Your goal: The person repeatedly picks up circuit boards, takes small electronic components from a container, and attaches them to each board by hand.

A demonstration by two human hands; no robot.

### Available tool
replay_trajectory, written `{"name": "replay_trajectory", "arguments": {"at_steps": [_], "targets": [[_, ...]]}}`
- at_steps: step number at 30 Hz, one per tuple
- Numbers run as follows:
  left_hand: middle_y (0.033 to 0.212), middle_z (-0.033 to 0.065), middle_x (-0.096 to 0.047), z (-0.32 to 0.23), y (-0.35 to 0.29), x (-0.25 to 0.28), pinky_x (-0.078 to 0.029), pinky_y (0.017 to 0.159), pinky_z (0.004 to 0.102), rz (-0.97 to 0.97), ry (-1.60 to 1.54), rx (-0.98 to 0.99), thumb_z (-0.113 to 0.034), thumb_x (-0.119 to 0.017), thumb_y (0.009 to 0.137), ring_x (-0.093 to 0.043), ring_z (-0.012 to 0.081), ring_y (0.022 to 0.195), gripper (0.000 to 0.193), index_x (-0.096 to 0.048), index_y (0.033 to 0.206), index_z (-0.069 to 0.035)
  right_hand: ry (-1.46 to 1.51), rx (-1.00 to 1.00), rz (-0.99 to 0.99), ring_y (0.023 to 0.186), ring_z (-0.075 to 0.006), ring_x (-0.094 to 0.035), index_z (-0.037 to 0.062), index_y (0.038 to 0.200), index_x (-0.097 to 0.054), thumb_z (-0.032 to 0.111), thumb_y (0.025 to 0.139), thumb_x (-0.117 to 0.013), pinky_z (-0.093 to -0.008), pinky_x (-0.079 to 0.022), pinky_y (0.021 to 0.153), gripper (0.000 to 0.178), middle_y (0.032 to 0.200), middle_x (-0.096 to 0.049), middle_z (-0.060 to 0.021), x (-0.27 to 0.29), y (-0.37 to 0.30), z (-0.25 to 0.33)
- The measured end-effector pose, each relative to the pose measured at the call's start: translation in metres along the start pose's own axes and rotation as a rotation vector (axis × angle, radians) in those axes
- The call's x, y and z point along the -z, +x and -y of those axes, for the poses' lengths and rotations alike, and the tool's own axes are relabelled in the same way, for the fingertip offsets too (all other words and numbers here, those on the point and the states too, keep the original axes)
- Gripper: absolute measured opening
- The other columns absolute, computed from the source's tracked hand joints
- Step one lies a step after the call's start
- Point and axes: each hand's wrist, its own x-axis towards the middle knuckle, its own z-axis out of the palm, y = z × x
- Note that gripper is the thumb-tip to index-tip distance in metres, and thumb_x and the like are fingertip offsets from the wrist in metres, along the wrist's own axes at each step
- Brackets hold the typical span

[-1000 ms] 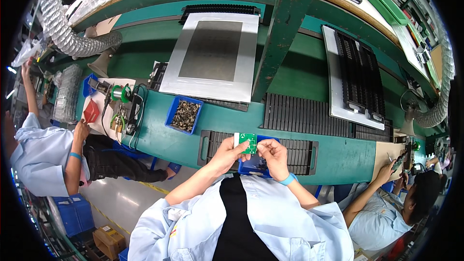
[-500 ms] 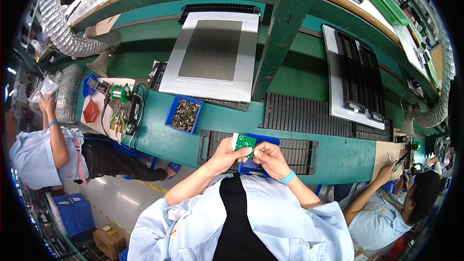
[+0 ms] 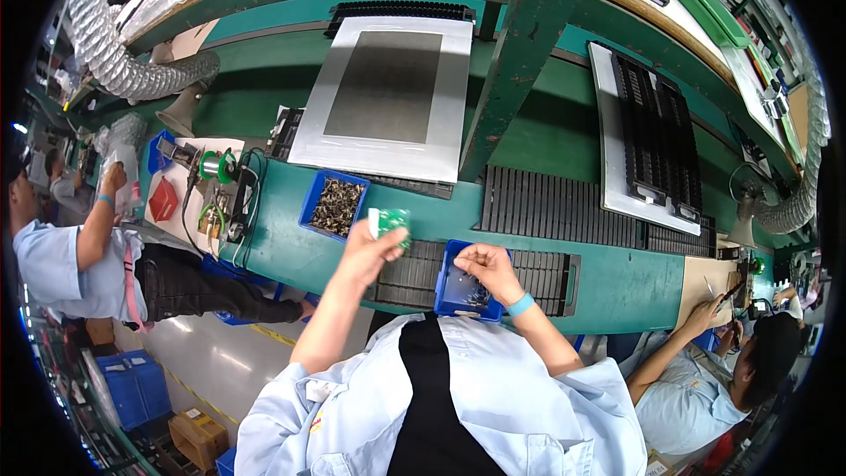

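Note:
My left hand (image 3: 366, 257) grips a small green circuit board (image 3: 388, 224) with a white strip along one side, near a blue bin (image 3: 306, 216) heaped with small brownish parts (image 3: 337, 204). Thumb and fingertips of my right hand (image 3: 492, 269) are pinched together above a second blue bin (image 3: 445, 275), close in front of me. Whatever may be between those fingertips is too small to make out. A few small dark bits (image 3: 474, 296) lie in this bin. Under both hands lies a black slotted tray (image 3: 546, 282).
At the left stand a solder wire spool (image 3: 211, 167) and a red container (image 3: 164, 200). A white-framed panel (image 3: 308, 137) leans behind the bins, and a green post (image 3: 520, 70) rises beside it. Black racks (image 3: 564, 210) lie right. Co-workers sit at the left (image 3: 75, 264) and right (image 3: 696, 397).
My hands have parted. The left carried the circuit board leftward and up, toward the bin of parts; the right dropped away from the board to just over the nearer blue bin.

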Motion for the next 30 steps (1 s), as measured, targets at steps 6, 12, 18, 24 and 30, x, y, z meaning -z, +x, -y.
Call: {"name": "replay_trajectory", "arguments": {"at_steps": [6,12,18,24,30], "targets": [[0.061,0.0125,-0.057,-0.021,0.034,0.111,-0.042,0.044,0.0284,-0.515,0.722,-0.092,-0.007,-0.057,0.077,-0.052,0.0193,0.046,0.011,-0.055,0.076,0.004,-1.108,0.216,-0.028,0.052,-0.0263,-0.055,-0.0021,0.068,-0.056,0.004,0.071,-0.056,-0.0340,-0.044,0.051,0.007,0.061,-0.058,-0.0119,-0.004,0.008,-0.017],[0.060,0.0202,-0.056,0.000,0.030,0.111,-0.042,0.052,0.0423,-0.649,1.274,-0.197,-0.016,-0.050,0.081,-0.053,0.0356,0.051,0.024,-0.053,0.073,0.007,-1.384,0.191,-0.012,0.053,-0.0362,-0.056,-0.0013,0.061,-0.056,0.010,0.065,-0.057,-0.0413,-0.045,0.050,0.012,0.059,-0.057,-0.0193,-0.005,0.013,-0.033],[0.060,0.0207,-0.055,0.007,0.017,0.070,-0.041,0.052,0.0425,-0.530,1.185,-0.177,-0.014,-0.050,0.080,-0.053,0.0369,0.052,0.022,-0.054,0.075,0.007,-1.452,0.091,-0.013,0.052,-0.0355,-0.056,-0.0012,0.061,-0.056,0.010,0.064,-0.058,-0.0408,-0.046,0.050,0.012,0.059,-0.058,-0.0191,-0.009,0.018,-0.033],[0.058,0.0204,-0.055,0.012,0.009,0.043,-0.041,0.052,0.0423,-0.409,1.149,-0.175,-0.014,-0.050,0.080,-0.052,0.0367,0.053,0.022,-0.054,0.076,0.007,-1.438,0.090,-0.023,0.053,-0.0360,-0.056,-0.0017,0.061,-0.057,0.009,0.064,-0.056,-0.0415,-0.046,0.050,0.011,0.060,-0.058,-0.0197,-0.007,0.022,-0.035],[0.057,0.0190,-0.054,0.015,0.006,0.034,-0.041,0.051,0.0412,-0.339,1.156,-0.155,-0.013,-0.050,0.080,-0.052,0.0353,0.051,0.021,-0.054,0.075,0.006,-1.467,0.108,-0.027,0.053,-0.0356,-0.057,-0.0020,0.061,-0.057,0.006,0.063,-0.054,-0.0418,-0.046,0.049,0.009,0.060,-0.058,-0.0195,-0.011,0.020,-0.035]]}}
